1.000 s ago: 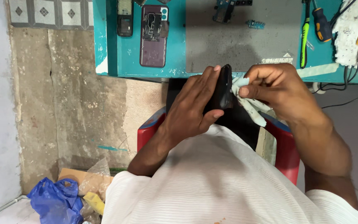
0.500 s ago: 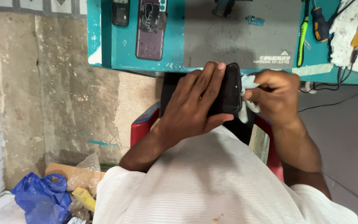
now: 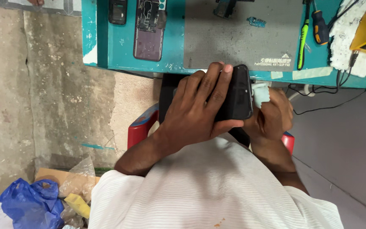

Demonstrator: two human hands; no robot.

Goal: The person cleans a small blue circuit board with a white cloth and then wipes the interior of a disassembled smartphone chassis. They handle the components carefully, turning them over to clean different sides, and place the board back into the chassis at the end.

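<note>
Fingers [image 3: 210, 85] of the left hand [image 3: 193, 112] wrap the black phone [image 3: 239, 93], long axis pointing at the bench [image 3: 106, 51], while the right hand [image 3: 272, 118] pinches a pale cloth [image 3: 260, 94] against its right edge.

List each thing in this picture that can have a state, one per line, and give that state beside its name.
Left hand: wrapped around the black phone.
Black phone: held in front of the table edge, dark side showing.
Right hand: pressing a pale cloth against the phone's edge.
Pale cloth: bunched between fingers and phone.
Purple phone: lying on the teal table, back cover off.
Green screwdriver: lying flat, untouched.
</note>
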